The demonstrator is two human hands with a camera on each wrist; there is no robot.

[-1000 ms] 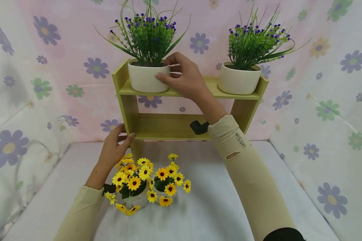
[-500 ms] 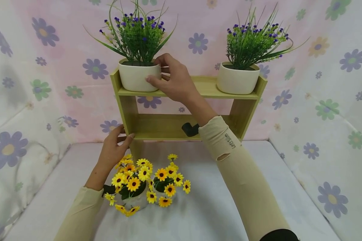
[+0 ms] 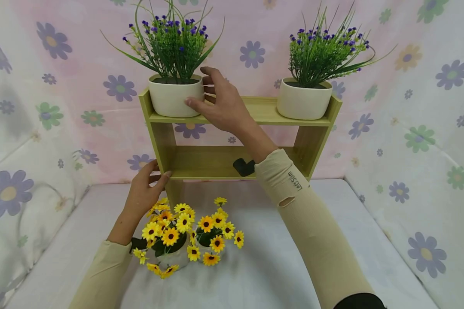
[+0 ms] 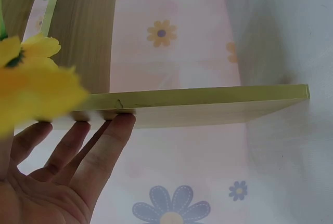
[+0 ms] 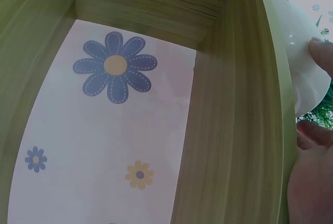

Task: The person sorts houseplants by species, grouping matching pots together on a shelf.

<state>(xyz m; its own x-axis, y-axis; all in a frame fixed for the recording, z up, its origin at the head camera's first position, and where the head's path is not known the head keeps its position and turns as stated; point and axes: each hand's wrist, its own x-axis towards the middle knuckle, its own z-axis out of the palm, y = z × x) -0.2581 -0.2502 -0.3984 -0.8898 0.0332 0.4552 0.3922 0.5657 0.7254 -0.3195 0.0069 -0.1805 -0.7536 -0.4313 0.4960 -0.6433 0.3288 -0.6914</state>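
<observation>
The right hand (image 3: 222,103) grasps the left white pot (image 3: 175,95) at the shelf's (image 3: 263,112) left end; the left hand (image 3: 145,189), fingers straight, touches the lower board's left corner, yellow flowers (image 3: 189,231) just beside it.

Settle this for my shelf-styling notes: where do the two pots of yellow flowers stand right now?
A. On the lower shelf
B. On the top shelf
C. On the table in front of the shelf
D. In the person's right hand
C: the yellow flower pots stand on the table, in front of the wooden shelf.
</observation>
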